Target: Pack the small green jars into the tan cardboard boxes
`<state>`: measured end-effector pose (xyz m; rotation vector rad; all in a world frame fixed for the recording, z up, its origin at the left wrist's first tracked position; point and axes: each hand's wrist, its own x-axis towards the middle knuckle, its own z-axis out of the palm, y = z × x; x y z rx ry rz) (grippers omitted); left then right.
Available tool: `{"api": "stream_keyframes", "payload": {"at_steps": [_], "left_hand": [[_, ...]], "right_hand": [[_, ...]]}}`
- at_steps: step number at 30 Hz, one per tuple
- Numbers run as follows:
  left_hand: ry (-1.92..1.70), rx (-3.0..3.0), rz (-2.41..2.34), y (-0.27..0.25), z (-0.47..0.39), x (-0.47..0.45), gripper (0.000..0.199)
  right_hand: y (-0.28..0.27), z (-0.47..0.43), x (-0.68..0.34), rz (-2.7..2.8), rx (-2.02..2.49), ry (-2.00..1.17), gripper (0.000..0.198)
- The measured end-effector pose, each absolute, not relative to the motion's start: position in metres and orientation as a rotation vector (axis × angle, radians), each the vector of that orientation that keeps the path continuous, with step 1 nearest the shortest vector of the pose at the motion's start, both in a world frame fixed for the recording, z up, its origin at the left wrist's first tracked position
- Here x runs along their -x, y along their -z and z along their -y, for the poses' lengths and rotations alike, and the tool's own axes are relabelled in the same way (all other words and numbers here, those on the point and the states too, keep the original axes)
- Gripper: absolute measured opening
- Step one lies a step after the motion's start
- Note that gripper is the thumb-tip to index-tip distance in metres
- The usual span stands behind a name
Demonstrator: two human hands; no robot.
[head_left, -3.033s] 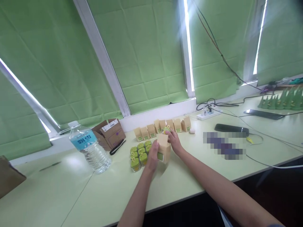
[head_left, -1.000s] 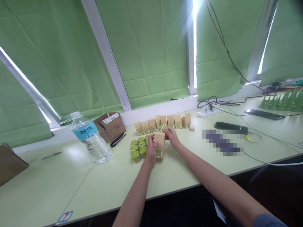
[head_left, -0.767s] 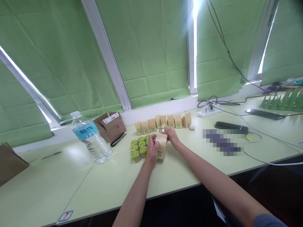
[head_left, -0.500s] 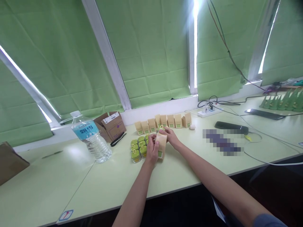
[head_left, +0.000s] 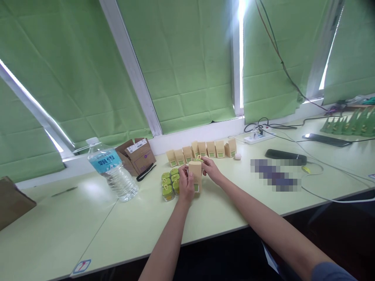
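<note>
Paper box, tan, green label low on the front: one, upright in left hand; centre for all clock directions below. Grip of left hand: pinching the box, thumb across the front, fingers at the 9 o'clock side. Base on the table or just above it: cannot tell.

Jar, green lid, yellow loop on top: one, in right hand, just beyond the box at 12 o'clock. Grip of right hand: pinching the jar between thumb and fingers. Body mostly hidden behind the box; contact between the two, cannot tell.

Lidded jars, clear, same green lids: at least six in view, clustered at 9 o'clock just beside left hand.

Standing boxes, tan, green labels: eight, in a row from 11 to 2 o'clock. White lump: just past the row's right-hand end.

Bottle, clear, blue label: one, at 9 o'clock. Carton, brown, flaps raised: between 9 and 10 o'clock, black strap alongside.

Power strip, white, plugs fitted: 2 o'clock. Black case: 3 o'clock, well apart. Green cones: several, between 2 and 3 o'clock, farthest out.
</note>
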<state>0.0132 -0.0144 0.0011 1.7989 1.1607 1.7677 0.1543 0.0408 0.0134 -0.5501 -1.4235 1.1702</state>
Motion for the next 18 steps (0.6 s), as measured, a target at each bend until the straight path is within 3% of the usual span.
{"api": "stream_keyframes", "payload": {"at_steps": [18], "left_hand": [[-1.693, -1.916, -1.366, -0.0005, 0.0121, -0.0112, 0.035]], "right_hand": [[-0.009, -0.0433, -0.1527, 1.442, 0.489, -1.214, 0.034]]}}
